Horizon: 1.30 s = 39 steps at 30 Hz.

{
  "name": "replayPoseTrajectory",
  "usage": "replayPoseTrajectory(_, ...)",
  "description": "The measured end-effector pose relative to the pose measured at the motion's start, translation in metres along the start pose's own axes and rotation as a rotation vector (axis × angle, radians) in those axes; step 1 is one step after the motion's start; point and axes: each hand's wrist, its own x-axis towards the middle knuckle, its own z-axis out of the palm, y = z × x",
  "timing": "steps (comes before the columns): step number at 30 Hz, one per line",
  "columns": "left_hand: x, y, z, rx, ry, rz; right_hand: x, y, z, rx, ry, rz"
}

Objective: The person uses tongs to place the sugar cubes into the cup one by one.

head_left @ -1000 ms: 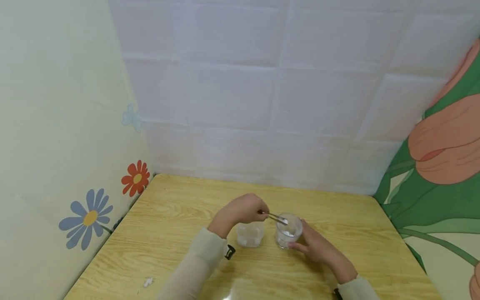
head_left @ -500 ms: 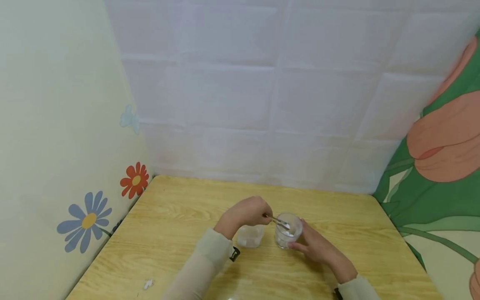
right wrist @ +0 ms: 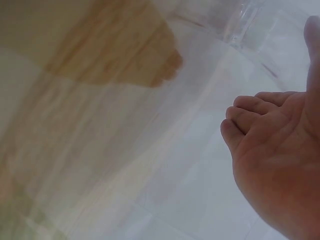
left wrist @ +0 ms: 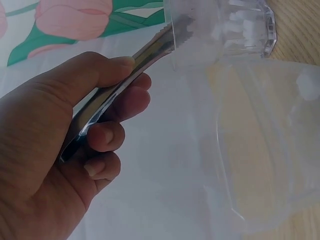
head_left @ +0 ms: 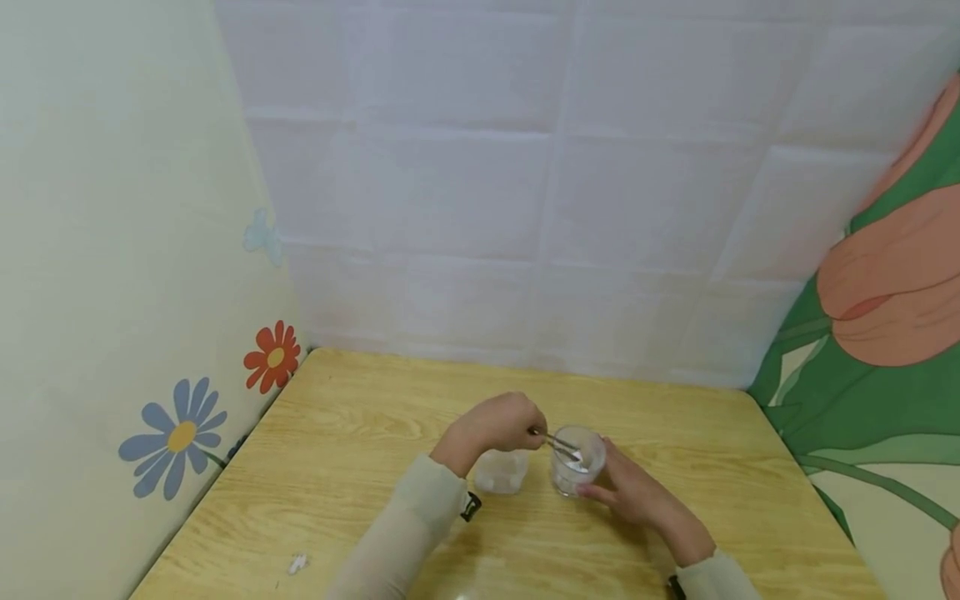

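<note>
My left hand (head_left: 504, 423) grips small metal tongs (left wrist: 120, 87), thumb on one side and curled fingers on the other. The serrated tips of the tongs reach inside the rim of a clear cup (head_left: 567, 483), close to a white piece. More white pieces (left wrist: 250, 31) lie in the cup's bottom. Around the cup's right side my right hand (head_left: 633, 492) holds it, thumb in front and fingers behind. A clear plastic tub (head_left: 501, 483) stands just left of the cup, partly below my left hand. Some white pieces (left wrist: 308, 84) show in the tub.
Small white scraps (head_left: 297, 564) lie on the wooden table (head_left: 360, 467) at the front left. A white sheet (head_left: 465, 192) hangs behind the table's back edge. Panels with painted flowers (head_left: 180, 437) stand at both sides.
My left hand has shifted slightly right and down, and the tongs' tips now sit deeper in the cup with the white piece lower. The right hand and cup have stayed in place.
</note>
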Motion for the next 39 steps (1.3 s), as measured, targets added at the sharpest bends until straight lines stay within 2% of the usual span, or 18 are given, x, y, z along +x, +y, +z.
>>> replayPoseTrajectory(6, -0.004, 0.001, -0.008, -0.023, -0.008, 0.003, 0.000, -0.001, -0.001, -0.005, 0.004, 0.005)
replayPoseTrajectory(14, -0.014, -0.006, -0.014, -0.008, -0.005, -0.021, 0.000, -0.001, 0.000, 0.000, 0.002, 0.010)
replayPoseTrajectory(24, -0.043, -0.027, -0.031, -0.050, 0.017, -0.053, -0.001, 0.000, -0.002, 0.001, 0.001, 0.013)
replayPoseTrajectory(28, -0.054, -0.031, -0.036, -0.076, 0.016, -0.058, -0.001, 0.001, -0.003, -0.006, 0.002, 0.021)
replayPoseTrajectory(34, -0.064, -0.033, -0.037, -0.094, -0.023, -0.118, -0.001, 0.001, -0.004, -0.008, -0.009, 0.044)
replayPoseTrajectory(39, -0.070, -0.036, -0.033, -0.107, -0.048, -0.136, -0.001, 0.001, -0.004, -0.009, -0.011, 0.043)
